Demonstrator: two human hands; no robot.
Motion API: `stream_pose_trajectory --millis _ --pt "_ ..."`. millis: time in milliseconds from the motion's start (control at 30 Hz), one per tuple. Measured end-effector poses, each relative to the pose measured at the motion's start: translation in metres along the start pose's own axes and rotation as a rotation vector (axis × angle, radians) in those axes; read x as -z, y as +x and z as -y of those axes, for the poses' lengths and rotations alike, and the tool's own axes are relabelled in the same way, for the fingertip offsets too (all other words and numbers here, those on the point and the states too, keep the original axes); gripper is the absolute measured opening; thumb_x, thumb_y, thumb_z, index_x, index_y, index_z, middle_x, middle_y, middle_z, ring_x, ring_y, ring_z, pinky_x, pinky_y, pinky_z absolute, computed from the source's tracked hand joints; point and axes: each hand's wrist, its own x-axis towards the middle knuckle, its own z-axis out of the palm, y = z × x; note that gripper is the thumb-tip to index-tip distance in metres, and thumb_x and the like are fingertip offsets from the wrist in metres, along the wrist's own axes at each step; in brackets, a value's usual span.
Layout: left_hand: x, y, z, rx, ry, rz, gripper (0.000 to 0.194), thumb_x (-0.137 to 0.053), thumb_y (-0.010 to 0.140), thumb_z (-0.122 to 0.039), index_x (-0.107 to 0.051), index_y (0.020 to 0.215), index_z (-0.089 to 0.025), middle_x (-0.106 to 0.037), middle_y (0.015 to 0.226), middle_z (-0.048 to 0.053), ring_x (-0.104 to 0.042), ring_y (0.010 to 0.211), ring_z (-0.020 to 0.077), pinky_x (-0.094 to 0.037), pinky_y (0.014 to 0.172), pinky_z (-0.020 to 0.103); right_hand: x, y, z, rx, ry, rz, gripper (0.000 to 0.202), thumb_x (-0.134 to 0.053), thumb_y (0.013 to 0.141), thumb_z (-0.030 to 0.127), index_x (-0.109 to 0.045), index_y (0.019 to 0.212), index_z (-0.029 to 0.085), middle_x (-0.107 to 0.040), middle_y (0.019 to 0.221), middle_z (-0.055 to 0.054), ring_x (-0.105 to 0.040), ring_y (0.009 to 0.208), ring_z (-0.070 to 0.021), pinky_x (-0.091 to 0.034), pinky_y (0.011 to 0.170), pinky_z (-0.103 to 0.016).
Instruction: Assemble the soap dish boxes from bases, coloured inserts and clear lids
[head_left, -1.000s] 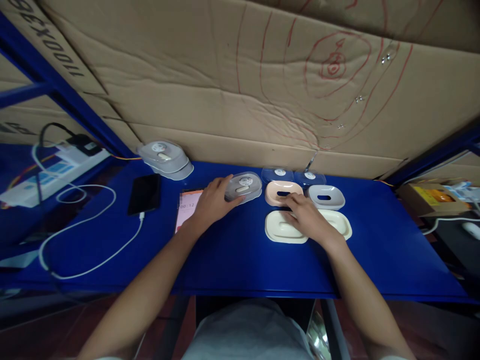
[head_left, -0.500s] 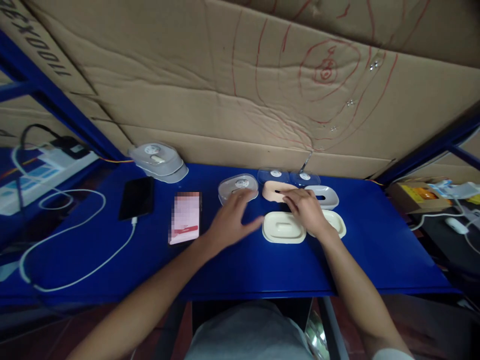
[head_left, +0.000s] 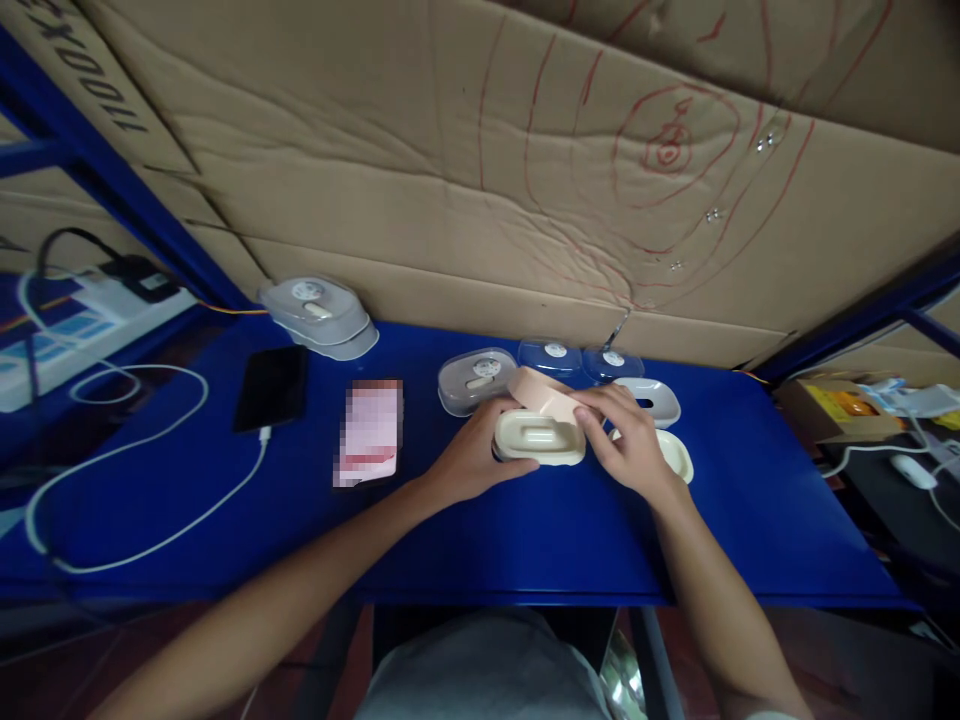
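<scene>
In the middle of the frame, a cream dish (head_left: 538, 438) is held steady above the tabletop (head_left: 480, 540) by the closed left hand (head_left: 471, 462), so the pink tray (head_left: 541, 394), pinched by the right hand (head_left: 628, 440), can be tipped onto it.

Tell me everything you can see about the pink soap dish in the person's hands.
The pink soap dish is a shallow oval of matte, plastic-looking material. It is tilted, lifted off the blue table, and rests on the back rim of the cream dish. The right hand pinches its right end; the left hand holds the cream dish beneath.
</scene>
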Motion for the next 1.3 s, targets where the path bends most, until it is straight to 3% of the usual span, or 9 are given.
stream_pose_trajectory --millis 167,433,667,767,867,967,1067,1133,1300 --pt "-0.003 0.003 -0.003 0.094 -0.457 -0.142 0.088 -0.092 0.072 -0.044 -0.043 0.143 -0.028 -0.054 0.154 0.015 -0.061 0.137 0.0345 -0.057 0.108 0.054 -0.009 -0.003 0.012 0.105 -0.007 0.084 0.028 -0.049 0.111 0.029 -0.067 0.133 0.027 -0.078 0.120 -0.009 -0.071 0.108 -0.0284 -0.050 0.095 -0.048" --pt "-0.003 -0.003 -0.004 0.194 -0.495 -0.100 0.119 -0.089 0.078 -0.047 -0.015 0.170 -0.037 -0.029 0.176 0.014 -0.055 0.147 0.0366 -0.056 0.113 0.052 -0.018 -0.001 0.012 0.109 -0.032 0.183 0.032 -0.042 0.112 0.027 -0.068 0.129 0.024 -0.078 0.117 -0.010 -0.068 0.099 -0.0279 -0.050 0.089 -0.047" --pt "-0.003 -0.004 0.000 0.165 -0.499 -0.052 0.105 -0.089 0.078 -0.039 -0.033 0.166 -0.031 -0.038 0.173 0.014 -0.045 0.154 0.0380 -0.050 0.119 0.055 -0.025 -0.005 0.010 0.088 0.030 0.271 0.031 -0.042 0.113 0.029 -0.069 0.128 0.026 -0.077 0.124 -0.009 -0.070 0.114 -0.0259 -0.049 0.106 -0.046" --pt "-0.006 -0.007 0.003 0.101 -0.352 -0.015 0.099 -0.091 0.076 -0.036 -0.041 0.161 -0.027 -0.042 0.169 0.017 -0.042 0.156 0.0395 -0.043 0.124 0.059 -0.029 0.006 -0.012 -0.021 -0.053 0.242 0.035 -0.036 0.114 0.031 -0.069 0.126 0.026 -0.077 0.124 -0.008 -0.070 0.115 -0.0240 -0.051 0.105 -0.043" --pt "-0.009 -0.011 0.005 0.010 -0.133 0.059 0.101 -0.093 0.074 -0.034 -0.041 0.160 -0.028 -0.044 0.166 0.017 -0.041 0.156 0.0400 -0.033 0.129 0.060 -0.036 0.027 -0.042 -0.143 -0.210 0.171 0.044 -0.031 0.112 0.026 -0.059 0.145 0.021 -0.065 0.147 -0.016 -0.059 0.138 -0.0291 -0.044 0.116 -0.052" --pt "-0.008 -0.015 0.005 -0.016 -0.021 0.124 0.103 -0.092 0.075 -0.032 -0.037 0.162 -0.028 -0.044 0.164 0.017 -0.041 0.155 0.0396 -0.032 0.130 0.059 -0.043 0.045 -0.066 -0.158 -0.273 0.231 0.053 -0.047 0.106 0.027 -0.047 0.157 0.016 -0.056 0.157 -0.023 -0.048 0.149 -0.0369 -0.033 0.122 -0.064" --pt "-0.004 -0.015 0.006 0.005 0.036 0.159 0.101 -0.091 0.075 -0.028 -0.037 0.160 -0.026 -0.047 0.160 0.018 -0.044 0.153 0.0395 -0.035 0.128 0.059 -0.046 0.052 -0.076 -0.152 -0.304 0.318 0.059 -0.070 0.097 0.038 -0.057 0.150 0.017 -0.064 0.145 -0.023 -0.055 0.140 -0.0400 -0.029 0.122 -0.066" --pt "-0.002 -0.014 0.007 0.015 0.046 0.163 0.100 -0.092 0.073 -0.026 -0.039 0.158 -0.025 -0.049 0.158 0.019 -0.046 0.151 0.0401 -0.036 0.127 0.060 -0.046 0.050 -0.079 -0.157 -0.311 0.343 0.069 -0.079 0.091 0.047 -0.058 0.150 0.019 -0.060 0.149 -0.023 -0.052 0.143 -0.0422 -0.027 0.123 -0.068" --pt "-0.002 -0.013 0.010 0.031 0.000 0.143 0.100 -0.094 0.070 -0.028 -0.042 0.155 -0.024 -0.051 0.157 0.018 -0.049 0.148 0.0400 -0.038 0.124 0.060 -0.040 0.039 -0.082 -0.175 -0.263 0.376 0.086 -0.084 0.085 0.053 -0.049 0.157 0.023 -0.056 0.155 -0.021 -0.053 0.144 -0.0414 -0.040 0.118 -0.066"
